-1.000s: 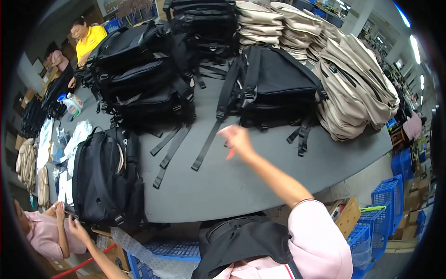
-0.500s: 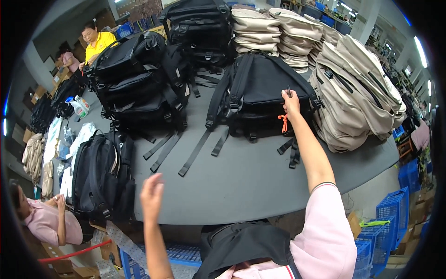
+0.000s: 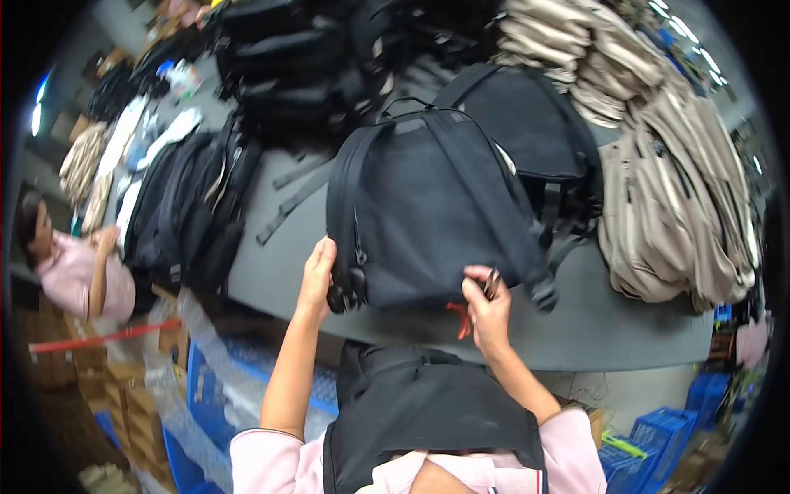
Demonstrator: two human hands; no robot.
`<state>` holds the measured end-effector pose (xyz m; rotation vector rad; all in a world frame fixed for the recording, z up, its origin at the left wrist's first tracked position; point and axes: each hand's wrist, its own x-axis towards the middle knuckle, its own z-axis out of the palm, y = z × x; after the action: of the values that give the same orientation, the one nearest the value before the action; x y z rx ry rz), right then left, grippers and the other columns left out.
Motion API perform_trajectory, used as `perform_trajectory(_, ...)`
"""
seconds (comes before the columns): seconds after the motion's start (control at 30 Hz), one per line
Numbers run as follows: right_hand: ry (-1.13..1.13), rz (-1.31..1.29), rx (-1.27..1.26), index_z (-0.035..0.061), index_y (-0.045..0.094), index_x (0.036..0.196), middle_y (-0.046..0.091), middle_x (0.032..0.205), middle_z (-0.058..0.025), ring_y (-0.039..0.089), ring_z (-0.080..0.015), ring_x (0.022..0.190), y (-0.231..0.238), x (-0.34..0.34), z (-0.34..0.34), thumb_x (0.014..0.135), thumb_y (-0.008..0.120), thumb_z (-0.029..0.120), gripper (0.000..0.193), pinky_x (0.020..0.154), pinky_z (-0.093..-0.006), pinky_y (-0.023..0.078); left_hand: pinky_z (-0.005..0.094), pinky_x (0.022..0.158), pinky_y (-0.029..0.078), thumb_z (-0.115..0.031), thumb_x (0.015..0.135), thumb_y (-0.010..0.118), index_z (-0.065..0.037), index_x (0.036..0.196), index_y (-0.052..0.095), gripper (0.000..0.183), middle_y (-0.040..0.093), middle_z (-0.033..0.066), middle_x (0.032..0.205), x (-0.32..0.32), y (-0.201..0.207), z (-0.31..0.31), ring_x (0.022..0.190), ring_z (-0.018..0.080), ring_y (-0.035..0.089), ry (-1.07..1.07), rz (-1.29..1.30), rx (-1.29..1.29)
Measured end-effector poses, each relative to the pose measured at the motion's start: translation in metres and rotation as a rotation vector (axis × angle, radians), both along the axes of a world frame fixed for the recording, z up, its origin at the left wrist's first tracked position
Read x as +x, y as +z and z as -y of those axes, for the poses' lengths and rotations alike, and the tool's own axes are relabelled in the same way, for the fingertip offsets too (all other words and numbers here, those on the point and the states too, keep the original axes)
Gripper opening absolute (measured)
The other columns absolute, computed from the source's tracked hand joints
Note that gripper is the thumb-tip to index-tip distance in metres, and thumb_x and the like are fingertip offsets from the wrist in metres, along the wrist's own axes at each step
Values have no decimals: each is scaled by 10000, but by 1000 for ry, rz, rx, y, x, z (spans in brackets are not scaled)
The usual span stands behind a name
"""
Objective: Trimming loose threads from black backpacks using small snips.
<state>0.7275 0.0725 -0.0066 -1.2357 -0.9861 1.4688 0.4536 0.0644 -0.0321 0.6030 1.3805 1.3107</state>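
Note:
A black backpack (image 3: 420, 222) lies at the front of the grey table with its shoulder straps facing up. My left hand (image 3: 319, 270) is closed on its lower left edge, beside a strap end. At the bag's lower right edge, my right hand (image 3: 487, 317) is closed around small dark thread snips (image 3: 492, 284), from which an orange-red cord (image 3: 461, 319) hangs. Whether the right fingers also touch the bag I cannot tell. Behind it, partly covered, lies another black backpack (image 3: 535, 123).
Beige backpacks (image 3: 679, 206) are stacked at the right, black backpacks (image 3: 288, 74) at the back left. One more black backpack (image 3: 177, 210) stands on the left. A person in pink (image 3: 86, 263) is at far left. Blue crates (image 3: 654, 445) sit below the table (image 3: 625, 342).
A black backpack has come toward me to the table's front edge. My left hand, empty before, now grips it. My right hand has drawn back with the snips. The view has tilted and shifted.

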Motion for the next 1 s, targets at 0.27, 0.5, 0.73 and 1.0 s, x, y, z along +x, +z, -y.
perform_trajectory(0.27,621,240,-294,19,658,985,619,668,-6,528,-48,573,-11,43,32,876,562,116,175,528,-200,405,231,762,439,-240,926,540,-10,1106,598,298,630,39,929,-36,-37,104,806,94,547,149,-312,-177)
perform_trajectory(0.5,297,576,451,-6,628,1012,625,826,-50,581,-107,717,-25,16,-116,861,564,102,196,633,-254,457,308,846,457,-159,824,634,-35,1140,571,345,576,108,1073,-20,-6,57,952,218,592,118,-691,-43)
perform_trajectory(0.73,401,843,478,91,537,1138,532,815,-82,556,-239,701,-89,-45,-51,760,675,118,404,636,-343,469,370,920,421,-214,833,585,-58,1148,553,353,566,136,1130,-41,7,-8,1097,291,528,4,-1076,73)
perform_trajectory(1.0,516,833,443,112,488,1214,498,828,-90,558,-281,699,-76,-44,-41,727,627,4,518,615,-379,464,388,957,403,-165,852,559,-19,1157,545,339,555,147,1189,-35,-20,-163,1140,299,501,-206,-1306,108)
